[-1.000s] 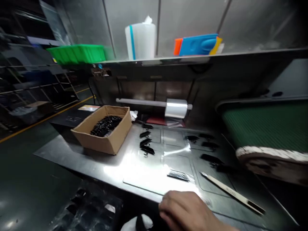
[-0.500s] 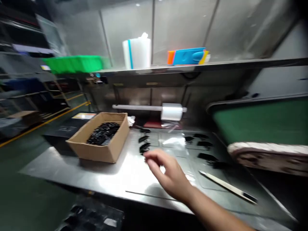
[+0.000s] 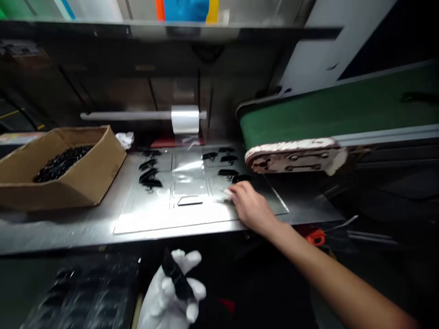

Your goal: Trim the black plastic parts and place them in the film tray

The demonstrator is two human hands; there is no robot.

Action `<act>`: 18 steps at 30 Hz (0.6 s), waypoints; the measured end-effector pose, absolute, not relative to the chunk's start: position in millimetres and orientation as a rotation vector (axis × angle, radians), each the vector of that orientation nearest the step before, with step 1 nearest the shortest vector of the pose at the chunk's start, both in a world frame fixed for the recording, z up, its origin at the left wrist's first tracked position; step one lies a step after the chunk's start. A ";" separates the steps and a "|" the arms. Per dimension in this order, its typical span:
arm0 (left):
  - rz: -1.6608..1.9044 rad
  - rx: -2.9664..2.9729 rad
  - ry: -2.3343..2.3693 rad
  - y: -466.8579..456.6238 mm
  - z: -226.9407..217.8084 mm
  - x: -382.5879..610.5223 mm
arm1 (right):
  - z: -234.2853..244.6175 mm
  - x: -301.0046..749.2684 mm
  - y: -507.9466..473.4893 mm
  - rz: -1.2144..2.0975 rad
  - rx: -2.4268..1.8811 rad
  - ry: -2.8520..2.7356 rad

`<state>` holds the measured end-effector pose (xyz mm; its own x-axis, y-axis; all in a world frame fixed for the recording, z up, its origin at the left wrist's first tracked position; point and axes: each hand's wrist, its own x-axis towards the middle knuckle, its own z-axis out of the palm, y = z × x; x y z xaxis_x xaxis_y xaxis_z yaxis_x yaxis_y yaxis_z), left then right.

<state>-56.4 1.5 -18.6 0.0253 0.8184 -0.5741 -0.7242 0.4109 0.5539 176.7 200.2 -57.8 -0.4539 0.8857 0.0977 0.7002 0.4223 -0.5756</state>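
My left hand [image 3: 171,292], in a white glove, is closed around a small black plastic part [image 3: 176,276] below the table's front edge. My bare right hand [image 3: 250,205] is low over the right side of a clear sheet [image 3: 144,219] on the table, fingers pinched together. A short pale end of a slim white tool [image 3: 227,193] sticks out at its fingertips; the rest is hidden. Just beyond those fingers lies a black part [image 3: 242,178]. Several similar black parts [image 3: 148,175] lie in a group at the sheet's left.
A cardboard box [image 3: 92,169] holding many black parts stands on the left. A green conveyor belt [image 3: 308,119] with a rough-edged end reaches in from the right. Behind is a film roll [image 3: 185,119] on a bar, under a shelf [image 3: 147,32]. A clear compartmented tray [image 3: 85,292] sits lower left.
The view has swung right and down. My right hand has moved from beside the left group of parts to the white tool on the right. My gloved left hand has come into view with a black part.
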 end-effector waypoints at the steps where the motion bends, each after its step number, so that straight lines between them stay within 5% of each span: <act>1: 1.221 0.103 0.991 -1.0 -19.3 -50.9 | -52.3 177.6 190.3 0.721 -1.335 -2.286; 8: 1.318 0.064 0.907 -2.8 -18.2 -15.6 | -7.9 180.8 124.6 1.640 -0.798 -2.228; 18: 1.126 0.154 0.847 -7.6 -19.1 4.5 | 0.8 193.9 108.9 1.875 -0.844 -2.279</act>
